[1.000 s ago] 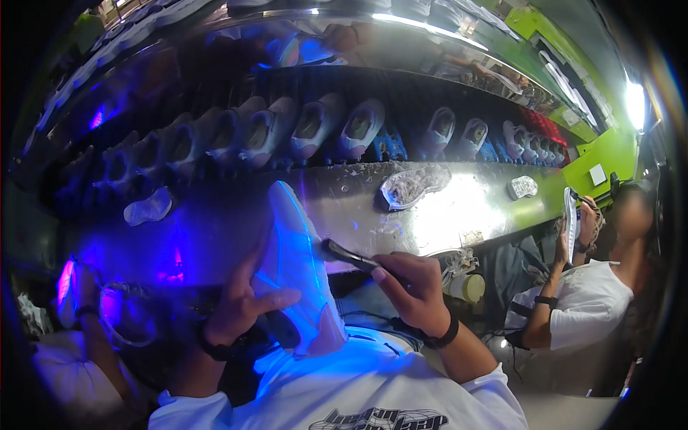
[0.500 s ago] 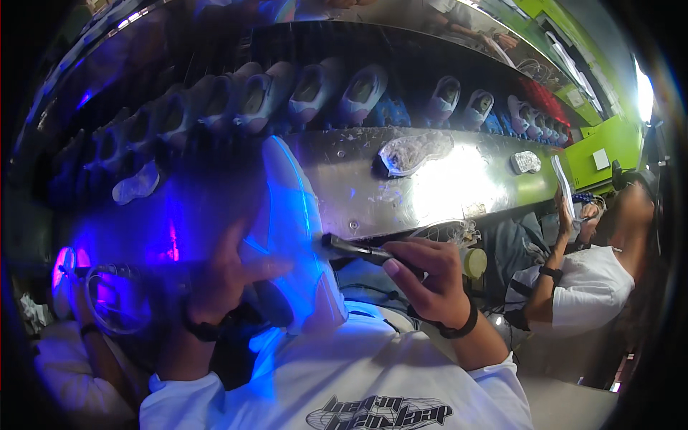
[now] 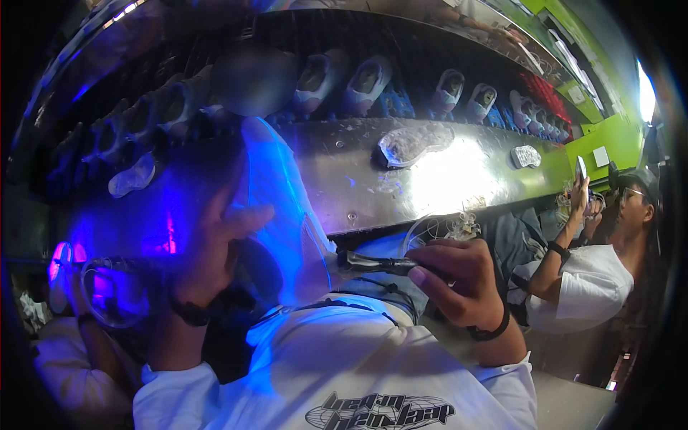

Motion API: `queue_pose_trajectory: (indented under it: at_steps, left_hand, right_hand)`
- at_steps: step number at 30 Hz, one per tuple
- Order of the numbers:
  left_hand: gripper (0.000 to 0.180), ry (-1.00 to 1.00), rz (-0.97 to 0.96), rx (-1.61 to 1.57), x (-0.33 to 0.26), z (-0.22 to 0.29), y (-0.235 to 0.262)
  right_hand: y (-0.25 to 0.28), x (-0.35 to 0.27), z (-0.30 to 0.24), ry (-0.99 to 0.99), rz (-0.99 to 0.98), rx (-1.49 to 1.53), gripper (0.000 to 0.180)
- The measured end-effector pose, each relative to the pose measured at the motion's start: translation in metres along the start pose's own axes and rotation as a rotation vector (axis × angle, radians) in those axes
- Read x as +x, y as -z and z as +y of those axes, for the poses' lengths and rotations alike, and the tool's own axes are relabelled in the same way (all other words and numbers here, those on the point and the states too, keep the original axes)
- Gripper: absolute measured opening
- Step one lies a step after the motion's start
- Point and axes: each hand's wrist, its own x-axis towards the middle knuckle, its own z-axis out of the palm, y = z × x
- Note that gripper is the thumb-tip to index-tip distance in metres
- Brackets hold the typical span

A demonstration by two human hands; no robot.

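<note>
A pale shoe (image 3: 281, 193) stands out in blue light in front of me, its toe pointing away toward the bench. My left hand (image 3: 218, 233) grips it from the left side, thumb lying across the upper and the other fingers mostly hidden. In my right hand (image 3: 459, 279), thumb and fingers are closed round the handle of a dark brush (image 3: 376, 263). The brush head is at the right edge of the shoe, near the heel end; whether it touches is hard to tell.
Shoes on blue holders (image 3: 367, 82) line the far side of the metal bench (image 3: 337, 172). On the bench lie a plastic-covered, sole-shaped piece (image 3: 416, 143), a smaller one (image 3: 527, 159) and a pale pad (image 3: 132, 178). A co-worker (image 3: 588, 287) sits at right; another's hand holds a lit shoe (image 3: 60, 276) at left.
The shoe has tilted, its toe shifting left. My right hand and the brush have moved right and slightly down, from over the upper to its edge. My left hand has moved up a little.
</note>
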Motion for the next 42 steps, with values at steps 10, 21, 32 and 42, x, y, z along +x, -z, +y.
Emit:
queue_pose_trajectory:
  at_steps: [10,21,32,42]
  left_hand:
    - [0.082,-0.048,-0.06,0.119,0.0,0.017,-0.026]
    - [0.074,-0.014,0.058,-0.003,-0.002,0.024,-0.029]
    - [0.058,0.102,-0.005,0.106,-0.003,0.006,-0.009]
    - [0.053,-0.276,-0.096,0.569,-0.017,-0.007,-0.03]
  right_hand:
    - [0.005,0.016,0.001,0.063,0.07,-0.087,0.018]
    - [0.029,0.008,-0.016,0.019,-0.043,-0.051,0.018]
    - [0.049,0.02,-0.017,0.299,0.074,-0.239,0.017]
    - [0.075,0.037,-0.022,0.433,0.088,-0.338,0.022]
